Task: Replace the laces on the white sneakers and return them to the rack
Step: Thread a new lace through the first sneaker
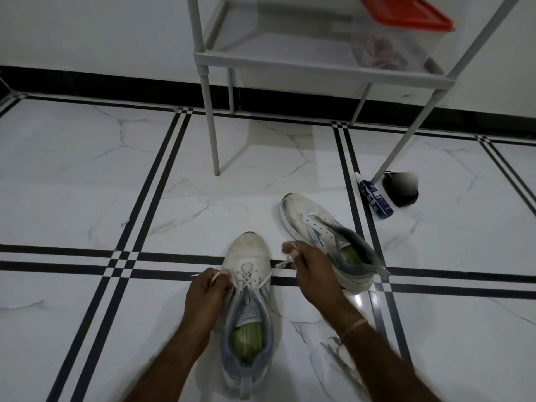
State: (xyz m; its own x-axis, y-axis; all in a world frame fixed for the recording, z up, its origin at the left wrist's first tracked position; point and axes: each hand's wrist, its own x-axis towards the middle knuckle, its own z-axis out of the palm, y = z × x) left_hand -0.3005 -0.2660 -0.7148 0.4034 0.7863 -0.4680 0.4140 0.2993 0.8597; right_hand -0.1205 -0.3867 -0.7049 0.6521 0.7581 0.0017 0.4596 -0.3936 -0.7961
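The left hand [207, 291] is curled round one end of the white lace [272, 271] and pinches it just left of the eyelets. The right hand [311, 274] pinches the other end, drawn up and out to the right, so that strand runs taut from shoe to fingers.

The floor [87, 184] is white marble-look tile crossed by double black lines. On it, against the wall, stands the grey rack [213, 134]. Its lowest shelf carries a clear box [400, 47] with a red lid [412, 15] (the contents are too blurred to tell).

The near sneaker [246, 314] sits upright on the floor between the forearms, toe pointing away. The lace is crossed through its lower eyelets and a green insole shows inside. The second sneaker [324, 236] lies further off to the right, just behind the right hand. It is angled toe-left, its collar gapes, and its insole is green too.

A dark blue bottle [375, 198] with a white cap lies on the floor beside the rack's front right leg. Just right of it is a dark object [400, 192], partly blurred.

A thin band [353, 326] circles the right wrist.
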